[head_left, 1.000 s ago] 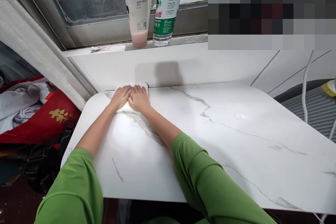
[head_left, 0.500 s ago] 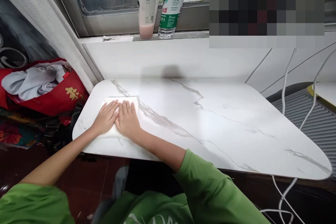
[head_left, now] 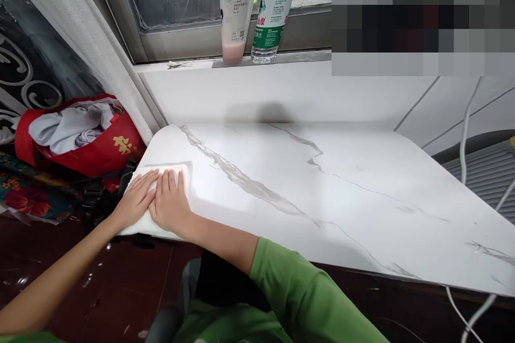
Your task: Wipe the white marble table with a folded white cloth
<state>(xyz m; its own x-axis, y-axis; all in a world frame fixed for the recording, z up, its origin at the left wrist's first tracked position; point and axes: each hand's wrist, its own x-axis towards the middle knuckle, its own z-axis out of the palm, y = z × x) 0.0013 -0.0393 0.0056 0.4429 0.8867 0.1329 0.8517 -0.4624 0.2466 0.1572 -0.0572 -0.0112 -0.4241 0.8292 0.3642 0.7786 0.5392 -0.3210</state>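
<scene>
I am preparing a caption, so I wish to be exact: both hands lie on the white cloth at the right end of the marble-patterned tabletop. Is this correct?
The end is wrong: in the head view, the left hand and right hand lie on the white cloth at the left end of the marble-patterned tabletop, not the right.

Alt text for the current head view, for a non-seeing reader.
Left hand and right hand lie on a white cloth at the left end of a marbled white table; a cup and bottle stand on the windowsill.
</scene>
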